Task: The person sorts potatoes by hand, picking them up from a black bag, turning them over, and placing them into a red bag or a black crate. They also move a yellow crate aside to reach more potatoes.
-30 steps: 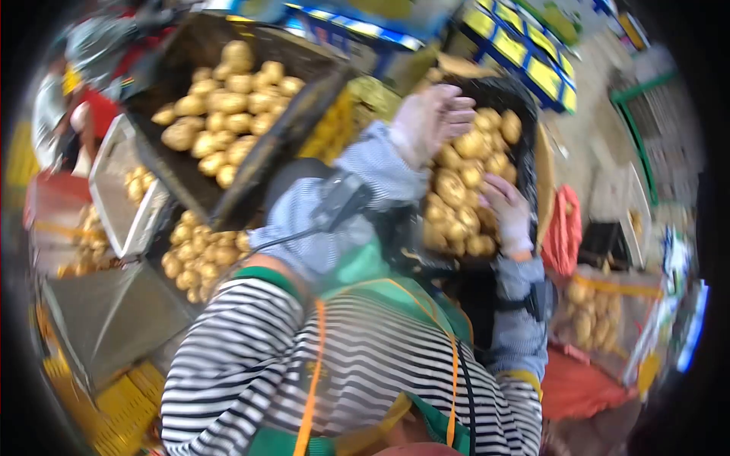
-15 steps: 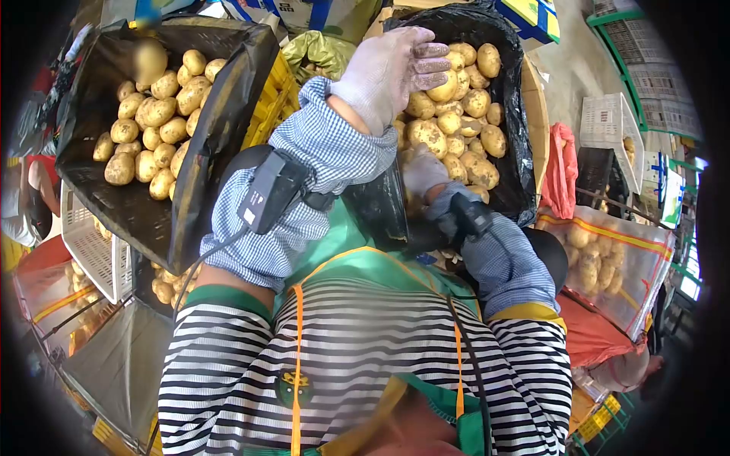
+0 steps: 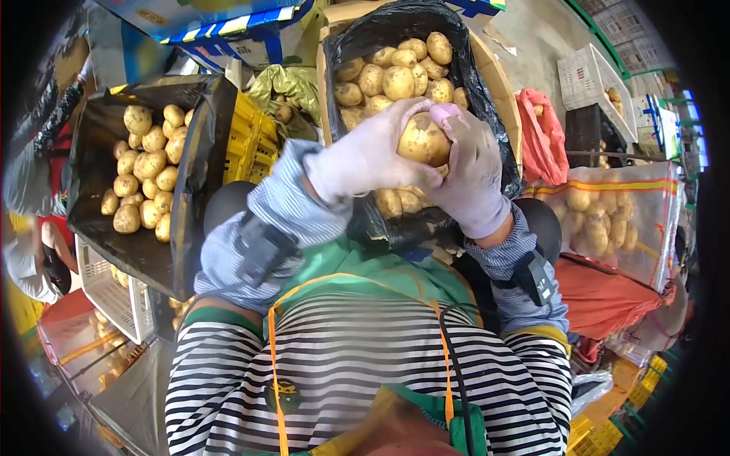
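Between my two gloved hands is a large potato (image 3: 424, 140), held above the box in front of me. My left hand (image 3: 372, 152) curls round its left side and underside, in a dirty white glove. The fingers of my right hand (image 3: 475, 167), gloved too, close on its right side. Below and beyond them, several potatoes (image 3: 398, 82) lie in a cardboard box lined with a black plastic bag (image 3: 487, 91). My hands cover part of that heap.
To the left, a yellow crate (image 3: 251, 140) with a black liner holds more potatoes (image 3: 150, 163). Mesh bags of potatoes (image 3: 601, 220), a red bag (image 3: 541, 140) and a white crate (image 3: 597, 83) stand on the right. Blue cartons (image 3: 251, 38) sit at the back. Another person's leg shows at far left.
My left hand has come down, and my right hand has risen from the heap. Both now hold one potato. The camera view has shifted; a potato in mid-air over the left crate is gone.
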The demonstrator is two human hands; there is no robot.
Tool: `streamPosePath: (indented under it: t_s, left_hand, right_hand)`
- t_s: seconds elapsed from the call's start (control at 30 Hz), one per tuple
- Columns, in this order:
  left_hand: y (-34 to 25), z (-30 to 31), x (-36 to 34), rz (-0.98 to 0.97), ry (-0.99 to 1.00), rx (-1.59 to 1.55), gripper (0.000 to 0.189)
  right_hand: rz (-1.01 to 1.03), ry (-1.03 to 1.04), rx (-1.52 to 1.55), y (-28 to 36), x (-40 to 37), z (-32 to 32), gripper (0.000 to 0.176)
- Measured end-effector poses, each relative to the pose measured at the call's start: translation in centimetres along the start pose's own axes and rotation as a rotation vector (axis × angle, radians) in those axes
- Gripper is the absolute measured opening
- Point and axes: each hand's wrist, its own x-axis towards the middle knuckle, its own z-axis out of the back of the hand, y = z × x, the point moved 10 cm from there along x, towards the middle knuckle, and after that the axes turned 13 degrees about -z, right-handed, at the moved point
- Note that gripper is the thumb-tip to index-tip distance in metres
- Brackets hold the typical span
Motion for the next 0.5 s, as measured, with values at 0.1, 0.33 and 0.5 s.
streamPosePath:
  t_s: [0.1, 0.33, 0.5]
  left_hand:
    - [-2.7, -0.4, 0.2, 0.043, -0.043, 0.162, 0.071]
    - [1.0, 1.7, 0.2, 0.081, -0.204, -0.035, 0.031]
    - [-0.3, 2.3, 1.2, -0.028, -0.105, 0.2, 0.035]
  right_hand:
    - [0.029, -0.087, 0.028, 0.4, -0.2, 1.6, 0.08]
    - [-0.017, 0.021, 0.111, -0.8, -0.4, 1.3, 0.081]
    - [-0.035, 0.046, 0.205, -1.6, 0.0, 1.8, 0.076]
